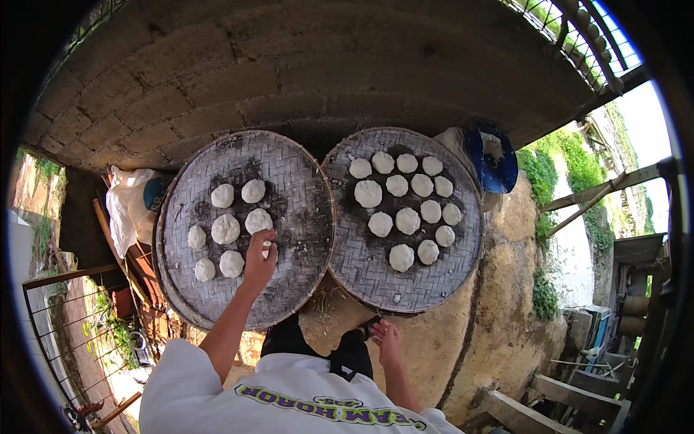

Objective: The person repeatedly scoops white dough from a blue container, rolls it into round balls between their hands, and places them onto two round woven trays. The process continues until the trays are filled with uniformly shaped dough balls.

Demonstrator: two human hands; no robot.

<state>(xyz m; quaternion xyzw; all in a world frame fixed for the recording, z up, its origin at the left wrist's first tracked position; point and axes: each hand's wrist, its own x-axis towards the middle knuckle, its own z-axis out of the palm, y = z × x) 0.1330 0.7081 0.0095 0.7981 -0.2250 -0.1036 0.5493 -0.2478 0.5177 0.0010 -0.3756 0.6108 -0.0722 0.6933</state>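
Two round woven bamboo trays stand side by side. On the left tray (296, 282) several round white dough balls (225, 228) sit in loose rows. My left hand (260, 262) reaches over this tray with its fingers closed round a white dough ball (270, 249), mostly hidden by the fingers. Just beyond the fingertips lies another dough ball (258, 220). The right tray (354, 271) carries several more dough balls (408, 221). My right hand (387, 340) hangs low near that tray's front edge, fingers loosely bent and apart, holding nothing visible.
A block wall (303, 65) rises behind the trays. At the back right stands a blue tub (493, 159) with something pale in it. White sacks (134, 206) and wooden boards (116, 235) lie left of the trays. Concrete ground (499, 311) extends to the right.
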